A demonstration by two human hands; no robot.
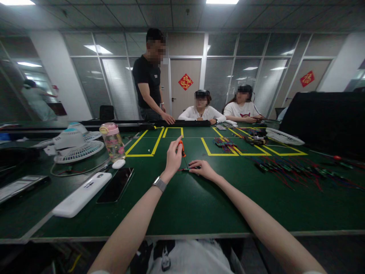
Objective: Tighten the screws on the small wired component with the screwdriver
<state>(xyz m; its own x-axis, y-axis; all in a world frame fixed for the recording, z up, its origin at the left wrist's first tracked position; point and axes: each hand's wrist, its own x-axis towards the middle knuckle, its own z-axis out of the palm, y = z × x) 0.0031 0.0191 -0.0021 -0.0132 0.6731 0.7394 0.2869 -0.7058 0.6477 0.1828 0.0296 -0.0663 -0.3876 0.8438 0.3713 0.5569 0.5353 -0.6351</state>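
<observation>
My left hand (173, 155), with a metal-banded watch on the wrist, is closed around an orange-handled screwdriver (183, 149). Its thin shaft slants down to a small green circuit board (185, 169) lying on the green table. Whether the tip touches the board is too small to tell. From the right, my right hand (204, 169) rests low on the table, fingertips pressed on the board's right end and partly covering it. Red wire shows at the board's left end.
Wired circuit boards (296, 171) lie in a row at right, another bundle (224, 144) inside yellow tape. At left are a phone (116, 185), a white device (82, 194), a pink-lidded bottle (113, 144) and a fan (80, 151). Several people are beyond the table.
</observation>
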